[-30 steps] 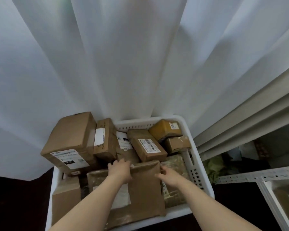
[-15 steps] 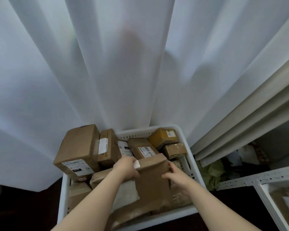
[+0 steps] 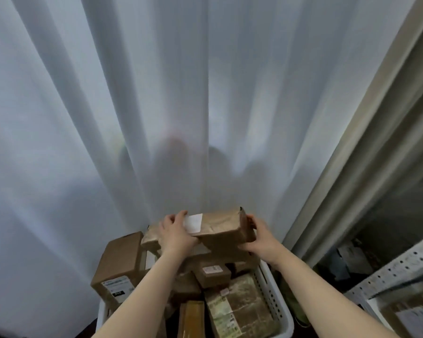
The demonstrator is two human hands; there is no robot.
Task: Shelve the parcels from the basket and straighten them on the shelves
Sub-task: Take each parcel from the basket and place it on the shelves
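Observation:
A brown paper-wrapped parcel (image 3: 220,228) with a white label is lifted above the white basket (image 3: 276,303). My left hand (image 3: 175,231) grips its left end over the label, and my right hand (image 3: 258,234) grips its right end. In the basket below lie several cardboard parcels: a large box (image 3: 119,267) at the left, a small box (image 3: 213,275) in the middle and a greenish taped parcel (image 3: 239,306) at the front right.
A white curtain (image 3: 156,106) hangs right behind the basket. A beige curtain edge (image 3: 352,167) runs down the right. A white perforated metal shelf (image 3: 401,269) stands at the lower right with a parcel (image 3: 413,315) on it.
Both hands have raised the paper-wrapped parcel out of the basket, from lying flat to held up above the other parcels. The view has tilted upward toward the curtain.

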